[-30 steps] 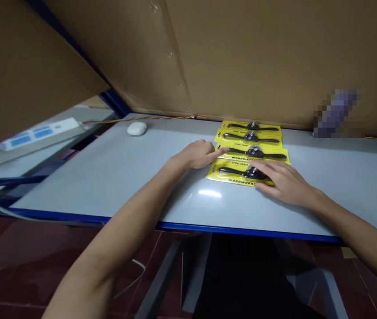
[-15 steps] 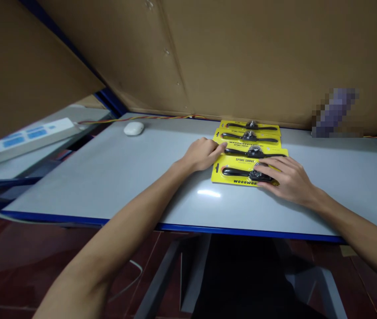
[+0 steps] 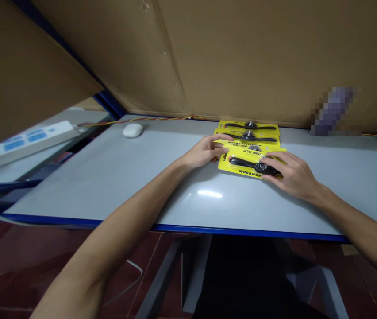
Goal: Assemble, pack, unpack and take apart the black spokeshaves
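Note:
Several yellow carded spoke shave packs [image 3: 238, 125] lie overlapping in a row on the grey table [image 3: 125, 177], each holding a black tool. The nearest pack [image 3: 241, 160] sits partly on top of the one behind it. My left hand [image 3: 205, 150] is at the packs' left end, thumb and curled fingers pinching the edge of the nearest ones. My right hand [image 3: 291, 175] rests on the right half of the nearest pack, fingers stretched flat over the black tool.
A white mouse [image 3: 132, 130] lies at the table's back left. A red-yellow wire [image 3: 148, 118] runs along the cardboard wall [image 3: 241, 57]. A white power strip [image 3: 25, 138] sits on a lower surface at left. The table's blue front edge [image 3: 241, 231] is near me.
The nearest pack has slid away from me and up onto the pack behind it, so the row is tighter. Both hands moved with it; my left fingers went from pointing to pinching.

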`<state>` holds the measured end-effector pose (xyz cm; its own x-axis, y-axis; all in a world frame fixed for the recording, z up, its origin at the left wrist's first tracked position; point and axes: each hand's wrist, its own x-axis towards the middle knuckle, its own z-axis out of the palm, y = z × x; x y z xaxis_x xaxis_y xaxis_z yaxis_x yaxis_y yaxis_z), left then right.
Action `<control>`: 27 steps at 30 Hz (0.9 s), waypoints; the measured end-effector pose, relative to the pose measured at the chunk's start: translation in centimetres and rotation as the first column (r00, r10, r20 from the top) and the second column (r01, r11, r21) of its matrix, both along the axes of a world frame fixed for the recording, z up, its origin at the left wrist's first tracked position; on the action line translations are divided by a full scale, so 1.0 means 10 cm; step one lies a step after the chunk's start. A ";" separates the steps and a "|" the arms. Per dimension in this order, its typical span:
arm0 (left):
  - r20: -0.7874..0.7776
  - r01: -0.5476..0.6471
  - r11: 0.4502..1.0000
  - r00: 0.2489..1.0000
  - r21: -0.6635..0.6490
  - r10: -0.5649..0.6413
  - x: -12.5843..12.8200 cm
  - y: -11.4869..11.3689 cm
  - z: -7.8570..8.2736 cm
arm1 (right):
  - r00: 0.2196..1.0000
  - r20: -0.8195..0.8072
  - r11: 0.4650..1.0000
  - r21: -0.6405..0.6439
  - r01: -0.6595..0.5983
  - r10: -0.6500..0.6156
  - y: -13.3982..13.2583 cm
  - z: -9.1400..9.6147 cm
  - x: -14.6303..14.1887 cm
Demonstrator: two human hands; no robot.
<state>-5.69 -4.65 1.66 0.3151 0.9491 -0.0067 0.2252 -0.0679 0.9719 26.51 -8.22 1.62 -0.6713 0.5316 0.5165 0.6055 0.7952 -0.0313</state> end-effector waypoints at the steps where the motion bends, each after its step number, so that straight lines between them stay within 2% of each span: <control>1: -0.006 -0.005 1.000 1.000 -0.008 0.005 -0.01 0.01 0.00 | 1.000 0.000 1.000 0.000 -0.003 0.003 0.00 0.00 0.00; 7: -0.060 -0.039 0.998 0.998 -0.040 0.037 -0.04 0.02 0.02 | 0.999 0.019 0.999 0.024 -0.028 0.027 0.01 0.03 0.00; 13: -0.078 -0.092 0.996 0.993 0.001 0.092 -0.02 -0.01 0.07 | 1.000 -0.024 1.000 -0.006 -0.013 0.013 -0.02 0.02 0.00; 16: -0.061 -0.108 0.993 0.993 -0.056 0.104 -0.03 -0.01 0.08 | 0.999 -0.033 1.000 -0.002 -0.002 0.002 -0.02 0.02 0.01; 20: 0.025 -0.039 0.990 0.999 -0.134 0.043 -0.08 0.01 0.07 | 0.999 -0.038 1.000 0.009 -0.007 0.007 -0.01 0.02 0.03; 27: 0.187 0.049 0.991 0.982 -0.127 -0.024 -0.19 0.04 0.01 | 0.994 -0.105 0.999 -0.030 -0.023 0.019 0.01 0.01 0.03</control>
<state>-7.62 -4.24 1.80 0.3570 0.9316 -0.0685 0.0404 0.0579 0.9975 26.86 -8.13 1.74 -0.6255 0.5348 0.5681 0.5808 0.8053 -0.1187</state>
